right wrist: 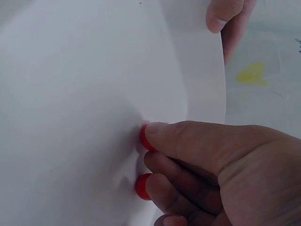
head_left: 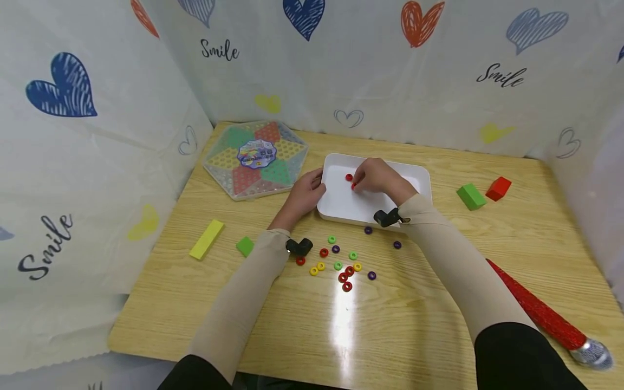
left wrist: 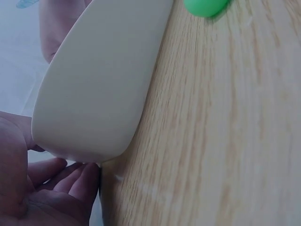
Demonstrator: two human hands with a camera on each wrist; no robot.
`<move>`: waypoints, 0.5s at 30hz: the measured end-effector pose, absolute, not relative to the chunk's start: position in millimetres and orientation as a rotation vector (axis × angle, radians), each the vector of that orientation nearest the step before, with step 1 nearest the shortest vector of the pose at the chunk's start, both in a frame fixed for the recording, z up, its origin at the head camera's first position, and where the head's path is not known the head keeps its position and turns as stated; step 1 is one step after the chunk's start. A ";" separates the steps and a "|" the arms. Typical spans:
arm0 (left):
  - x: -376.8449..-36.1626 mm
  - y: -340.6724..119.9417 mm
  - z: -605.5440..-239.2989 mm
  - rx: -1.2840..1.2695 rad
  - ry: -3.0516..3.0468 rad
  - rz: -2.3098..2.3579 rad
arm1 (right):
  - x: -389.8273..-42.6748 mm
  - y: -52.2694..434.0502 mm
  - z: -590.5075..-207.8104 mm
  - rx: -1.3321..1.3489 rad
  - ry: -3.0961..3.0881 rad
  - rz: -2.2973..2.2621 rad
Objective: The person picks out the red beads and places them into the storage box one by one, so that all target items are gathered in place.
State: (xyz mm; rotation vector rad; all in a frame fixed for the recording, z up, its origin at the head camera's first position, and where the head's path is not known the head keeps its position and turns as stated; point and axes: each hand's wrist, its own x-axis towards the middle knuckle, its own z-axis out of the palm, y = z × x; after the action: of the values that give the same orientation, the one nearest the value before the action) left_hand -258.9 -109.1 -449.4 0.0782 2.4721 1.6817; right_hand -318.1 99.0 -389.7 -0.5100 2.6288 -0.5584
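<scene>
The right hand is reaching over the white tray, fingers curled, pinching a red ring between thumb and fingertip just above the tray floor; a second red ring is sitting by the fingers below it, though whether it is being held I cannot tell. The left hand is resting against the tray's left edge, fingers relaxed and lying along the rim, gripping nothing firmly.

Nearest the person, a scatter of red, yellow, green and purple rings is lying on the worktop between the two forearms. A red glittery stick is lying to the right. To the left, a yellow-green bar and a small green block are sitting apart from each other. Farther back, a green block and a red block are standing right of the tray, and a hexagonal game board is lying at the far left.
</scene>
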 end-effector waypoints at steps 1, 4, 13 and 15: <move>-258.8 -109.1 -449.2 0.076 2.469 1.684 | -318.0 99.2 -389.7 -0.504 2.626 -0.564; -258.4 -108.5 -448.4 0.074 2.475 1.677 | -317.5 100.0 -389.9 -0.501 2.620 -0.570; -258.5 -107.9 -450.3 0.062 2.479 1.657 | -305.4 111.3 -373.6 -0.570 2.679 -0.625; -258.3 -107.9 -451.2 0.066 2.482 1.655 | -297.1 116.4 -364.9 -0.596 2.705 -0.654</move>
State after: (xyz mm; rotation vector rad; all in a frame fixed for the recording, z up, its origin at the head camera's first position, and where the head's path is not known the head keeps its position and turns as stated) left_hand -258.3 -107.9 -451.2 0.0661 2.4823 1.6547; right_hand -297.1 116.4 -364.9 -0.5956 2.7051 -0.6544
